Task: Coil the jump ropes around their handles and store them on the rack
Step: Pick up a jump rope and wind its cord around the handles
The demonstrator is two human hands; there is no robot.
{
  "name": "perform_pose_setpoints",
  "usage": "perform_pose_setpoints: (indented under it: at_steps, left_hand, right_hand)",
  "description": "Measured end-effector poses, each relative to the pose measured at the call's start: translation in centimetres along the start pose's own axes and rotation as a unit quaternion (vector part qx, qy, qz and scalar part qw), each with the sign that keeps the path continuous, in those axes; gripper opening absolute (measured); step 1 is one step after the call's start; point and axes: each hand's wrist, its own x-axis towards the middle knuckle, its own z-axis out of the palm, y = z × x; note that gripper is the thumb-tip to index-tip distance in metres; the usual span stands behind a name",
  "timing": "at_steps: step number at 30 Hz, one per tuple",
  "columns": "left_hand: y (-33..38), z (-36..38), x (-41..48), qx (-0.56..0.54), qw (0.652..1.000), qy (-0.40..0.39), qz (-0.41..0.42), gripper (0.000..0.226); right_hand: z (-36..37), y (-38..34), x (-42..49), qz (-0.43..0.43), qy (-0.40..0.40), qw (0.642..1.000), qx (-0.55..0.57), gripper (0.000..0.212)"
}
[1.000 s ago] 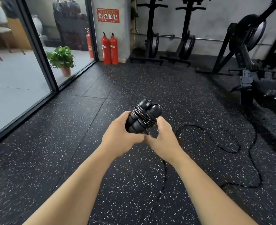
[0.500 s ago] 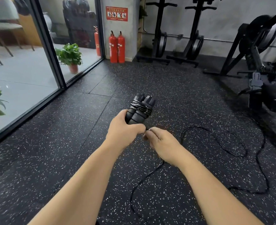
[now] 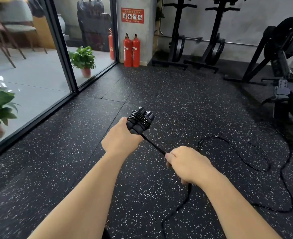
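Note:
My left hand (image 3: 120,140) grips two black jump rope handles (image 3: 139,120) held side by side, with a few turns of rope wound round their upper part. A taut stretch of black rope (image 3: 153,144) runs from the handles down to my right hand (image 3: 188,165), whose fingers are curled round it. Below that hand the rope drops to the floor and trails away in loose loops (image 3: 256,163) on the right. No storage rack for ropes is recognisable in view.
Speckled black rubber floor (image 3: 168,94) all around. Glass wall (image 3: 30,69) at left with potted plants (image 3: 83,61) behind it. Two red fire extinguishers (image 3: 131,50) stand by a pillar. Black gym stands (image 3: 176,40) line the back wall; a machine (image 3: 283,69) stands at right.
My right hand has slid down and to the right along the rope, pulling a stretch taut away from the handles. My left hand still holds the handles.

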Motion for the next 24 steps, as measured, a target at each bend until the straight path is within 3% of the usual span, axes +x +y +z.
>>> perform_pose_setpoints:
  at_steps: [4, 8, 12, 17, 20, 22, 24]
  left_hand:
    - [-0.5, -0.2, 0.3, 0.018, 1.0, 0.025, -0.006, 0.035]
    - [-0.9, -0.5, 0.5, 0.031, 0.998, 0.051, -0.002, 0.035]
    - [-1.0, -0.5, 0.4, 0.05, 0.997, 0.052, 0.004, 0.034]
    - [-0.9, -0.8, 0.5, 0.056, 0.996, 0.063, 0.006, 0.035]
    - [-0.8, -0.9, 0.4, 0.052, 0.996, 0.068, 0.025, 0.034]
    - [-0.3, -0.9, 0.1, 0.044, 0.996, 0.064, 0.04, 0.036]
    - [0.4, -1.0, -0.4, 0.032, 0.996, 0.057, 0.055, 0.04]
  right_hand:
    - [0.3, -0.1, 0.2, -0.01, 0.001, 0.998, -0.06, 0.043]
    - [0.2, 0.1, 0.4, -0.015, 0.031, 0.999, -0.021, 0.058]
    - [0.5, 0.9, 0.9, -0.008, 0.022, 0.999, -0.023, 0.056]
    - [0.4, 0.4, 1.2, -0.027, 0.086, 0.995, -0.052, 0.057]
    - [0.9, 0.9, 1.5, -0.009, 0.023, 0.997, -0.08, 0.051]
    - [1.2, 1.6, 1.9, 0.014, -0.044, 0.999, 0.009, 0.043]
    - [1.1, 1.8, 2.0, 0.01, -0.06, 0.992, 0.114, 0.037]
